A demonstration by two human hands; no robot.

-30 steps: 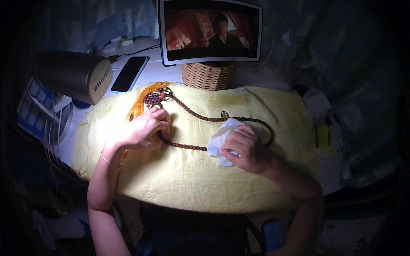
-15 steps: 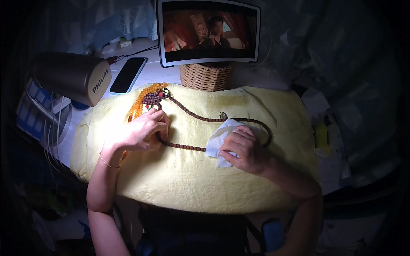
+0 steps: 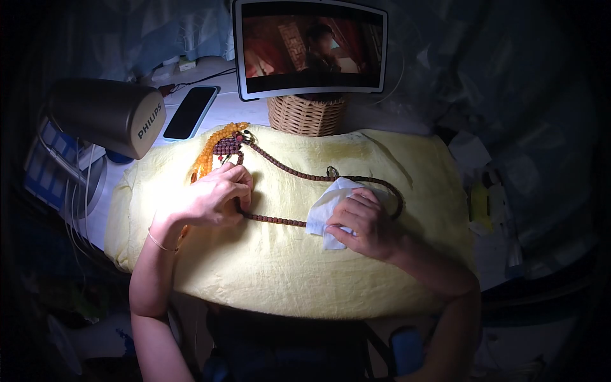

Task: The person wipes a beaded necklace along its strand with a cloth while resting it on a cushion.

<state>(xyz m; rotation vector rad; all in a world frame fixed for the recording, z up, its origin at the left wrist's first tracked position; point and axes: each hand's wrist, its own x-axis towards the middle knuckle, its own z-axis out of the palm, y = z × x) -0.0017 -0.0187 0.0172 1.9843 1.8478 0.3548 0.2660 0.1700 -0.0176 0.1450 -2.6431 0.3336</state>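
Observation:
A long string of dark brown beads (image 3: pixel 289 170) lies in a loop on the yellow cloth (image 3: pixel 286 274). My left hand (image 3: pixel 219 194) is closed around the strand at the loop's left side. At the lower right of the loop, my right hand (image 3: pixel 363 223) presses a white cloth (image 3: pixel 323 213) around the strand, its fingers closed. The beads under that cloth are hidden. Beyond my left hand lie a bundle of dark beads (image 3: pixel 226 148) and a string of orange beads (image 3: pixel 213 149), partly covered by the hand and wrist.
A lamp head (image 3: pixel 108 114) stands at the left, near a phone (image 3: pixel 191 113). At the back, a tablet (image 3: pixel 312 48) playing a video leans above a wicker basket (image 3: pixel 307 116). White cables (image 3: pixel 77 191) hang at the left edge. Papers (image 3: pixel 471 149) lie at the right.
Both hands stay almost in place, with the bead strand shifted very slightly. The picture on the tablet differs a little.

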